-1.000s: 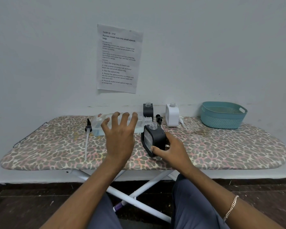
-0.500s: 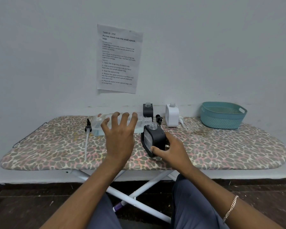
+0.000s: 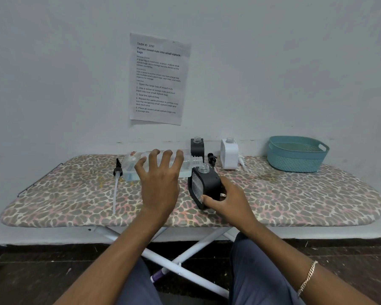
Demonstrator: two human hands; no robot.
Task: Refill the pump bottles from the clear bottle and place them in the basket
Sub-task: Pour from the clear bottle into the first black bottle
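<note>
On the ironing board (image 3: 295, 201): the clear bottle (image 3: 130, 167) was laid on its side near the back edge, its open neck pointed right, just beside the near black bottle (image 3: 208, 186).
Left hand (image 3: 161, 181): the fingers were spread and nearly straight over the clear bottle's body. Nothing was clasped, and whether the fingertips touched the plastic could not be told.
Right hand (image 3: 229, 202): thumb and fingers were curled round the near black bottle, which was held tilted with its neck uncapped.
Other bottles: a second black bottle (image 3: 197, 147) and a white bottle (image 3: 229, 154) were stood upright at the back, both without pumps.
Pumps: a long-tubed pump (image 3: 117, 170) was laid left of the clear bottle, and a black pump head (image 3: 211, 158) between the two back bottles.
Basket (image 3: 297, 157): it was set at the far right, well apart from both hands.
Step judged: the clear bottle was about to be taken up for pouring into the held bottle, so the task was judged to be at an early stage.
Doing it well: the clear bottle was best gripped round its middle and the fingers closed fully before any lift, since liquid appeared to be pooled along its lower side and would shift. The black bottle needed to be brought upright and steadied — both necks were narrow — and the pour begun slowly, mouth held close above mouth.
Risk: liquid could be spilled onto the fabric cover if the lift were hurried.
</note>
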